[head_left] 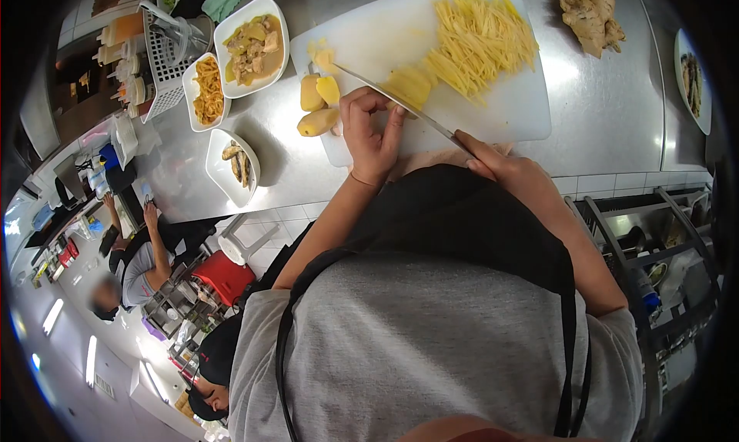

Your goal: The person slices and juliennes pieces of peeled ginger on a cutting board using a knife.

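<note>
My right hand (500, 165) is closed around the handle of a kitchen knife (419, 112), whose blade slants up and left across the cutting board (523, 111). Behind the blade, my left hand (371, 132) has its fingers curled down against thin yellow ginger slices (408, 86); the fingertips are partly hidden. A heap of ginger strips (481, 45) spreads over the board's far right. Near the knife tip lie small pale ginger scraps (322, 55). Peeled ginger pieces (312, 94) and another ginger chunk (317, 122) rest at the board's left edge.
A whole ginger root (589, 15) lies right of the board. To the left stand a bowl of meat stew (279, 65), a bowl of orange-brown strips (189, 80) and a bowl with small fish-like pieces (252, 153). Two other people, including one in grey (142, 269), are at left.
</note>
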A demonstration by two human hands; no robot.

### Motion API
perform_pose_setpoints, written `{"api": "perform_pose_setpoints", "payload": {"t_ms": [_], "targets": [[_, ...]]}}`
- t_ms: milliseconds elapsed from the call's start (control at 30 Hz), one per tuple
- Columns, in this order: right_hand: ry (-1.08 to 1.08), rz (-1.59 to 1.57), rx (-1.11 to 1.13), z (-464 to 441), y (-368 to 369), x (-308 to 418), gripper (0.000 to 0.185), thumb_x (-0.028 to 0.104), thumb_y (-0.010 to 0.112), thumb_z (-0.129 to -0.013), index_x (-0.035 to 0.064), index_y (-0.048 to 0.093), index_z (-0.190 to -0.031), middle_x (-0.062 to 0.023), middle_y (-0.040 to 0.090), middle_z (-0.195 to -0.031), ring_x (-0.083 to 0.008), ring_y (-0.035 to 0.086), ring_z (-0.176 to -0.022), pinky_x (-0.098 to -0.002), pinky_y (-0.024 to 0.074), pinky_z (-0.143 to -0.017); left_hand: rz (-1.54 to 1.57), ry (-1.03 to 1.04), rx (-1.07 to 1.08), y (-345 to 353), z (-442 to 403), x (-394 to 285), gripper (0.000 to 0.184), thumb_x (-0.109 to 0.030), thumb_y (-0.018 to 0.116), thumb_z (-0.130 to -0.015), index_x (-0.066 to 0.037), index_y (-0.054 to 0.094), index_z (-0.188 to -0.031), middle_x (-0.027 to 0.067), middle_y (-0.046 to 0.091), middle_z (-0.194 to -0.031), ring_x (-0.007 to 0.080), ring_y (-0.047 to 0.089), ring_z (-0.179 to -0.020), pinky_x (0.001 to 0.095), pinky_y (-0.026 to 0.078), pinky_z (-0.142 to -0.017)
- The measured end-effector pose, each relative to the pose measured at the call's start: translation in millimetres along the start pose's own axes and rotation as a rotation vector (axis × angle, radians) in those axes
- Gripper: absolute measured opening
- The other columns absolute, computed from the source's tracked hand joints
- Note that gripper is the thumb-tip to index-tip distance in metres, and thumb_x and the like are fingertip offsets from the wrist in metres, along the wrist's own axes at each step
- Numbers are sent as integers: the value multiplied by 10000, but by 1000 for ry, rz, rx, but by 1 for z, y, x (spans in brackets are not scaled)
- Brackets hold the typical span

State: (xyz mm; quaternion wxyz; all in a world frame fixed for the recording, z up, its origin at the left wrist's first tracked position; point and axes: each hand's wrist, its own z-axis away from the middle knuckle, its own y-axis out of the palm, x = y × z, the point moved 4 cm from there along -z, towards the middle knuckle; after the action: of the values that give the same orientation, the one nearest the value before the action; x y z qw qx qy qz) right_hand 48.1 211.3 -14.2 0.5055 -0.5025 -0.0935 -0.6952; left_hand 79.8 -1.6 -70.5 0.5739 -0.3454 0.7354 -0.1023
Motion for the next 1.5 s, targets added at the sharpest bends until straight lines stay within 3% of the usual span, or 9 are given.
{"api": "perform_pose_setpoints", "payload": {"t_ms": [33,467,633,733,833,967,1033,1233,1500], "targets": [[-15,23,-20,-1,0,1,372,353,405,-976,167,492,-1286,-214,643,-902,-390,629,-850,-464,492,-733,27,-35,-53,-1,-1,0,251,-70,718,-769,-35,514,-911,104,528,-915,242,492,-848,325,419,-747],[-121,-23,-31,-17,8,-8,394,304,443,-977,105,476,-1315,-235,623,-985,-374,627,-935,-394,485,-786,-11,6,-53,-1,-3,-2,251,-86,724,-773,-33,528,-920,102,526,-930,220,495,-808,308,435,-706],[-159,-99,-86,-22,4,-6,318,274,510,-943,107,533,-1213,-229,634,-866,-409,625,-766,-454,498,-678,-19,2,-37,-1,-5,-4,245,-86,721,-777,-34,534,-926,103,529,-937,211,496,-792,301,438,-694],[-203,16,-99,-22,5,-14,354,272,458,-967,130,506,-1287,-228,631,-973,-385,628,-909,-406,494,-784,-37,13,-35,-1,-7,-6,244,-85,717,-779,-32,537,-934,101,530,-940,201,499,-780,295,441,-690],[-82,17,-56,-42,12,-15,321,304,457,-946,120,548,-1193,-237,631,-870,-413,616,-804,-481,479,-718,28,-27,-40,1,-7,-6,244,-80,715,-778,-31,542,-943,100,530,-938,192,500,-771,291,444,-689],[-106,52,-55,-47,12,-12,337,306,411,-952,113,547,-1191,-237,632,-884,-412,608,-833,-490,464,-752,-17,32,-51,-1,-5,-10,250,-78,710,-782,-30,541,-960,108,525,-960,186,500,-758,290,446,-683],[-87,56,-23,-45,9,-7,343,307,395,-958,104,534,-1198,-237,633,-905,-415,602,-858,-494,454,-773,3,-32,1,1,-3,-6,314,-86,728,-778,-25,519,-1005,109,483,-1015,206,492,-917,291,479,-760],[-23,84,-17,-44,5,-8,368,367,391,-963,57,492,-1133,-248,635,-890,-419,604,-871,-488,446,-777,-216,195,-8,1,-9,-30,531,-93,787,-618,-24,468,-1036,165,464,-1055,337,464,-996,393,422,-856],[51,213,-37,-42,8,-3,364,391,414,-969,28,444,-990,-244,606,-800,-403,602,-789,-465,431,-715,-176,151,-45,-4,-6,-17,542,-90,777,-591,-30,457,-1024,152,447,-1036,313,459,-1013,372,418,-867]]}}
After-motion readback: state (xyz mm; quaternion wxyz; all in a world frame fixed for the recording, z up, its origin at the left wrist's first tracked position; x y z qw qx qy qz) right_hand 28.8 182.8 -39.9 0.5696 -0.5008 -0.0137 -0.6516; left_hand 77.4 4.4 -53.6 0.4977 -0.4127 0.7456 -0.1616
